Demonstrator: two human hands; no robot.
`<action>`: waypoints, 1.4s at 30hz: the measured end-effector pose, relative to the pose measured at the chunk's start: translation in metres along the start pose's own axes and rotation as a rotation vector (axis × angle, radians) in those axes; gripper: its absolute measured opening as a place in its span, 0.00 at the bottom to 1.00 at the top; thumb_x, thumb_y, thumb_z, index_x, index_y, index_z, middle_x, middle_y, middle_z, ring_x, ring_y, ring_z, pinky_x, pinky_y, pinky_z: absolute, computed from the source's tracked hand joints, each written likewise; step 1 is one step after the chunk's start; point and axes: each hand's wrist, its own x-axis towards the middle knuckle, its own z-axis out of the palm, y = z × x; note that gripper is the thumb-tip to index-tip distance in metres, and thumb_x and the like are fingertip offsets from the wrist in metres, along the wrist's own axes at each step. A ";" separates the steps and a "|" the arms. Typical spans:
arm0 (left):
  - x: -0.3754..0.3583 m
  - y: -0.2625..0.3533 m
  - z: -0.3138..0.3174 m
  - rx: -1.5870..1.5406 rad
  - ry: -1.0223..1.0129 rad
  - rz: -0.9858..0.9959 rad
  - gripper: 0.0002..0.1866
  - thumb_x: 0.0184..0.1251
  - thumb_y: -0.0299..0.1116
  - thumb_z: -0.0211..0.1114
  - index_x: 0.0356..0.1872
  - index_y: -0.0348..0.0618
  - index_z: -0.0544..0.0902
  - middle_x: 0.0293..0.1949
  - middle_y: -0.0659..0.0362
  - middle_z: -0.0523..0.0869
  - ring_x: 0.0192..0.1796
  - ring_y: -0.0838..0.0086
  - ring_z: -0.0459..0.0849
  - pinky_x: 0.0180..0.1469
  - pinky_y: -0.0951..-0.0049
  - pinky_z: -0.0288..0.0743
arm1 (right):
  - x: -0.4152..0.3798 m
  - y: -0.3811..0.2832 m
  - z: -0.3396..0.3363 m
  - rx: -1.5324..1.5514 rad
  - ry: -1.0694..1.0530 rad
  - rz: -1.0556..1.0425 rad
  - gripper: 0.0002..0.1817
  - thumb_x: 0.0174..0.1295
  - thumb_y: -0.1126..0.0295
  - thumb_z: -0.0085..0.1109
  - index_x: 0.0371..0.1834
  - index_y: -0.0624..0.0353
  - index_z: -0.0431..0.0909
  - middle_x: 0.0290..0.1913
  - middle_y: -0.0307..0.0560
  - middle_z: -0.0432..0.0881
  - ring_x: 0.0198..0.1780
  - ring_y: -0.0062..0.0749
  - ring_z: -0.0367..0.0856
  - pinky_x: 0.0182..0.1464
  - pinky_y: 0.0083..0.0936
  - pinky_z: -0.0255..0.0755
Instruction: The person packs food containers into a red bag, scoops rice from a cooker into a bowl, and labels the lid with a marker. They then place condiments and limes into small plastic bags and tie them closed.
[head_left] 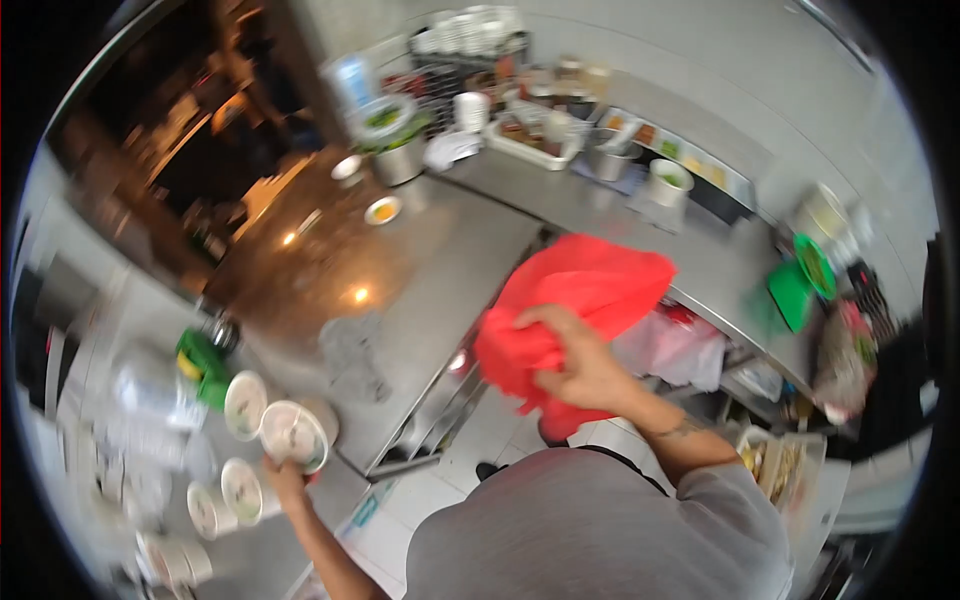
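- Our right hand (575, 365) clenches the red bag (600, 285); we should loosen its folds.
- Our left hand (286, 474) curls round a tub (306, 424), best held level.

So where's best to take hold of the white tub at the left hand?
Probably the outer wall of the white tub, just below its round rim, coming from the person's side, where the left hand is; other tubs crowd the opposite side.
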 end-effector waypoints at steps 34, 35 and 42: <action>-0.235 -0.113 0.595 0.243 -1.272 -0.016 0.18 0.55 0.20 0.48 0.46 0.34 0.80 0.38 0.53 0.85 0.44 0.65 0.83 0.47 0.72 0.74 | -0.141 0.532 -0.133 -0.904 0.119 0.764 0.15 0.50 0.71 0.55 0.43 0.61 0.78 0.33 0.54 0.81 0.36 0.50 0.79 0.43 0.42 0.73; -0.238 -0.085 0.605 0.025 -1.217 -0.234 0.19 0.55 0.20 0.48 0.46 0.35 0.81 0.37 0.55 0.85 0.42 0.66 0.83 0.44 0.71 0.74 | -0.145 0.538 -0.138 -0.909 0.115 0.777 0.15 0.50 0.71 0.55 0.42 0.61 0.78 0.33 0.54 0.81 0.36 0.50 0.79 0.43 0.42 0.73; -0.223 -0.126 0.637 0.129 -1.287 -0.096 0.15 0.59 0.29 0.57 0.48 0.41 0.78 0.40 0.59 0.81 0.41 0.71 0.79 0.43 0.70 0.75 | -0.165 0.571 -0.152 -0.900 0.113 0.822 0.14 0.51 0.71 0.55 0.41 0.60 0.79 0.32 0.54 0.81 0.36 0.50 0.79 0.43 0.42 0.73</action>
